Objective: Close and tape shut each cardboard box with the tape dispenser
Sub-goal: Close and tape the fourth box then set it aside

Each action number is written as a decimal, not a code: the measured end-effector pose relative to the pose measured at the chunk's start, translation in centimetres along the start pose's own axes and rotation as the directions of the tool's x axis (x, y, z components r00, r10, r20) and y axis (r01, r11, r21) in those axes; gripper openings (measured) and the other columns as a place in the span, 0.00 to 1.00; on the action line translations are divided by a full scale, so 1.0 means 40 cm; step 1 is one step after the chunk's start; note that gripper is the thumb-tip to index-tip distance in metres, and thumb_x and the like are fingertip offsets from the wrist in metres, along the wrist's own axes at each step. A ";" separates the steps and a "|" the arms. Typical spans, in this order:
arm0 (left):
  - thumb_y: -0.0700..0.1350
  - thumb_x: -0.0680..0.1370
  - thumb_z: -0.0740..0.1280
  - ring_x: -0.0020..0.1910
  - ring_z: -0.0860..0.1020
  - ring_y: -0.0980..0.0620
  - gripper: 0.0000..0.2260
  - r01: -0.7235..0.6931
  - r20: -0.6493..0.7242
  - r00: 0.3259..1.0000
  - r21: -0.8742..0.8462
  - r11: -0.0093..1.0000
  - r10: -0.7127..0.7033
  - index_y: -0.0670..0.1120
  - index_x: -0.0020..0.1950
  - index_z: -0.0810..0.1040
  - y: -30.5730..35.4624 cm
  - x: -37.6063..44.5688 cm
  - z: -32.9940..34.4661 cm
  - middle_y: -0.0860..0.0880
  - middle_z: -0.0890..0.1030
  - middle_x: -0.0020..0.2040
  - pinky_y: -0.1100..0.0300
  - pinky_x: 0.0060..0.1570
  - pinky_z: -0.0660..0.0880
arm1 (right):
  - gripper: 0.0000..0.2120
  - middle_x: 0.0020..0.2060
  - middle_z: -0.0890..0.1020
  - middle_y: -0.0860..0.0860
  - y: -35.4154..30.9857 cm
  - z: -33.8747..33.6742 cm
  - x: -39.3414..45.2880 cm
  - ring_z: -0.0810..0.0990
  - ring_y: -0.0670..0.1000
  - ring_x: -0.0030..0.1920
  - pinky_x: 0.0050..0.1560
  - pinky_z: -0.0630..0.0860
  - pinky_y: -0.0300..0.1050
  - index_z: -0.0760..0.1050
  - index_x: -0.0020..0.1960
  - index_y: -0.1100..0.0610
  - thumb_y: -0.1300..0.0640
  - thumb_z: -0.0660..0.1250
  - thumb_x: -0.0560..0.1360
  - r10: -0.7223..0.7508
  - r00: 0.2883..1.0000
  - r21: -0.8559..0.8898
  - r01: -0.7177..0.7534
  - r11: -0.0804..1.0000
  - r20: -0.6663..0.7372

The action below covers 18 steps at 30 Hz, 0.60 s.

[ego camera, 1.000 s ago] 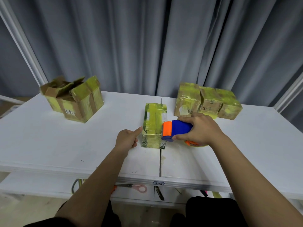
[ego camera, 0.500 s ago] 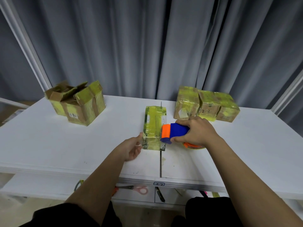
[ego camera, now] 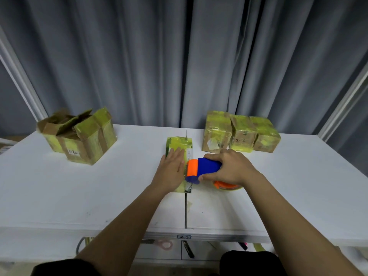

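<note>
The left hand (ego camera: 172, 169) lies flat on top of the middle box (ego camera: 180, 145), fingers straight and together, palm down, pressing on the yellow-taped lid. Its fingertips reach roughly halfway along the top, so the far part of the lid shows bare beyond them, and the near end of the box peeks out under the wrist.

Just right of those fingers sits the dispenser (ego camera: 203, 169), its orange front nearly touching the side of the left hand and resting at the box's right edge. The right hand (ego camera: 229, 169) grips the blue handle, fingers curled over the top and thumb wrapped below. Under the heel of this hand the orange tape roll (ego camera: 226, 185) sticks out (only its lower rim shows).

Beyond the right knuckles, near but apart, stands a row of three sealed boxes (ego camera: 240, 134), side by side and wrapped in yellow tape. Well off to the left of the left hand stand two more boxes (ego camera: 79, 137), touching each other, their flaps standing open.

All of it rests on a white table (ego camera: 59, 186) with a seam running from the middle box toward the person. Grey curtains (ego camera: 179, 56) hang behind. Below the table's near edge a pair of scissors (ego camera: 159, 244) with pink handles lies on a lower shelf
</note>
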<state>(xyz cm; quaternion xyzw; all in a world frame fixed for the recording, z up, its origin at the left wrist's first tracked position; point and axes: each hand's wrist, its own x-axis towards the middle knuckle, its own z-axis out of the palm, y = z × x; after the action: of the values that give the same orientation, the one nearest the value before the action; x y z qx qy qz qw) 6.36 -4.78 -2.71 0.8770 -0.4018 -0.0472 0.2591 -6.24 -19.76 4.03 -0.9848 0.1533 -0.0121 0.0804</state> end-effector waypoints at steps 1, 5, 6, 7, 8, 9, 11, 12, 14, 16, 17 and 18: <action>0.47 0.84 0.45 0.77 0.44 0.52 0.22 0.013 0.030 0.999 0.017 1.000 -0.013 0.47 0.78 0.49 -0.005 0.012 0.007 0.50 0.49 0.79 0.56 0.73 0.41 | 0.35 0.48 0.73 0.47 0.007 0.001 0.003 0.71 0.49 0.52 0.50 0.70 0.44 0.70 0.67 0.40 0.27 0.66 0.64 0.001 1.000 0.012 -0.001 1.000 0.006; 0.52 0.84 0.42 0.77 0.42 0.53 0.23 0.039 0.117 0.992 0.127 0.991 -0.054 0.49 0.78 0.46 -0.028 0.043 0.030 0.51 0.46 0.79 0.51 0.74 0.41 | 0.27 0.42 0.72 0.42 0.035 0.007 0.018 0.73 0.48 0.48 0.49 0.71 0.44 0.72 0.65 0.37 0.28 0.63 0.69 -0.008 0.998 0.137 -0.001 0.991 0.065; 0.53 0.83 0.41 0.77 0.41 0.53 0.23 0.013 0.146 0.989 0.167 0.986 -0.038 0.50 0.78 0.46 -0.037 0.047 0.029 0.52 0.45 0.79 0.51 0.74 0.41 | 0.23 0.43 0.74 0.39 0.043 0.011 0.019 0.74 0.47 0.49 0.50 0.72 0.43 0.72 0.65 0.37 0.33 0.62 0.72 -0.006 0.996 0.215 -0.014 0.977 0.094; 0.54 0.83 0.39 0.77 0.41 0.53 0.24 -0.024 0.181 0.983 0.208 0.978 -0.014 0.50 0.78 0.45 -0.049 0.052 0.023 0.53 0.44 0.79 0.50 0.73 0.40 | 0.20 0.47 0.76 0.38 0.051 0.014 0.018 0.75 0.46 0.50 0.52 0.73 0.42 0.72 0.66 0.38 0.38 0.63 0.75 -0.003 0.991 0.315 -0.040 0.948 0.135; 0.56 0.81 0.35 0.77 0.41 0.54 0.26 -0.072 0.219 0.976 0.250 0.966 0.016 0.51 0.78 0.45 -0.065 0.058 0.015 0.53 0.44 0.78 0.50 0.73 0.39 | 0.18 0.53 0.78 0.39 0.057 0.019 0.017 0.76 0.46 0.52 0.53 0.74 0.42 0.71 0.67 0.38 0.42 0.63 0.77 -0.004 0.982 0.423 -0.077 0.903 0.188; 0.60 0.77 0.32 0.77 0.40 0.55 0.30 -0.115 0.247 0.968 0.271 0.956 0.047 0.53 0.78 0.44 -0.082 0.061 0.008 0.55 0.44 0.78 0.50 0.73 0.38 | 0.18 0.58 0.78 0.41 0.062 0.025 0.013 0.77 0.46 0.53 0.54 0.75 0.41 0.71 0.67 0.38 0.45 0.64 0.77 -0.012 0.970 0.517 -0.118 0.847 0.242; 0.70 0.69 0.26 0.76 0.42 0.58 0.40 -0.169 0.244 0.963 0.229 0.959 0.111 0.56 0.77 0.47 -0.112 0.070 -0.005 0.58 0.47 0.78 0.51 0.72 0.37 | 0.18 0.58 0.80 0.44 0.064 0.042 0.005 0.81 0.47 0.52 0.53 0.79 0.44 0.72 0.66 0.38 0.47 0.67 0.77 -0.051 0.954 0.648 -0.161 0.744 0.295; 0.71 0.67 0.27 0.76 0.43 0.58 0.42 -0.186 0.240 0.961 0.205 0.961 0.135 0.57 0.77 0.48 -0.121 0.072 -0.007 0.59 0.48 0.78 0.51 0.72 0.37 | 0.18 0.56 0.81 0.45 0.063 0.053 -0.001 0.82 0.47 0.50 0.52 0.80 0.45 0.72 0.65 0.38 0.47 0.67 0.76 -0.078 0.951 0.703 -0.163 0.692 0.298; 0.67 0.69 0.31 0.77 0.45 0.57 0.38 -0.227 0.225 0.957 0.194 0.954 0.182 0.56 0.77 0.50 -0.130 0.077 -0.001 0.58 0.51 0.77 0.49 0.73 0.38 | 0.18 0.54 0.83 0.45 0.059 0.073 -0.010 0.83 0.47 0.49 0.50 0.80 0.43 0.73 0.65 0.39 0.50 0.68 0.77 -0.108 0.952 0.795 -0.173 0.581 0.286; 0.65 0.70 0.33 0.77 0.47 0.55 0.37 -0.249 0.211 0.955 0.204 0.947 0.206 0.55 0.77 0.53 -0.129 0.078 0.003 0.57 0.53 0.77 0.47 0.73 0.40 | 0.16 0.52 0.84 0.45 0.057 0.086 -0.026 0.83 0.48 0.48 0.47 0.80 0.42 0.75 0.63 0.40 0.52 0.68 0.76 -0.096 0.956 0.847 -0.196 0.494 0.277; 0.64 0.71 0.33 0.77 0.48 0.54 0.37 -0.254 0.208 0.955 0.211 0.944 0.210 0.55 0.77 0.53 -0.130 0.079 0.003 0.57 0.54 0.77 0.47 0.73 0.41 | 0.15 0.52 0.84 0.45 0.057 0.091 -0.036 0.84 0.49 0.48 0.47 0.80 0.42 0.76 0.62 0.41 0.52 0.68 0.76 -0.077 0.962 0.868 -0.201 0.454 0.262; 0.64 0.71 0.33 0.77 0.48 0.55 0.36 -0.255 0.206 0.955 0.216 0.943 0.211 0.56 0.77 0.54 -0.133 0.081 0.004 0.57 0.54 0.77 0.48 0.73 0.41 | 0.15 0.51 0.84 0.46 0.058 0.096 -0.046 0.84 0.50 0.48 0.47 0.80 0.43 0.77 0.62 0.43 0.52 0.69 0.76 -0.051 0.969 0.885 -0.200 0.421 0.243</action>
<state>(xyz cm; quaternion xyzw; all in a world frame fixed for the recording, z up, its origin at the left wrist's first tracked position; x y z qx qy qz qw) 12.11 -4.30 -5.08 0.8401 -0.5276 -0.0464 0.1177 -8.51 -20.77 -0.12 -0.7737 0.1558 0.0265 0.6135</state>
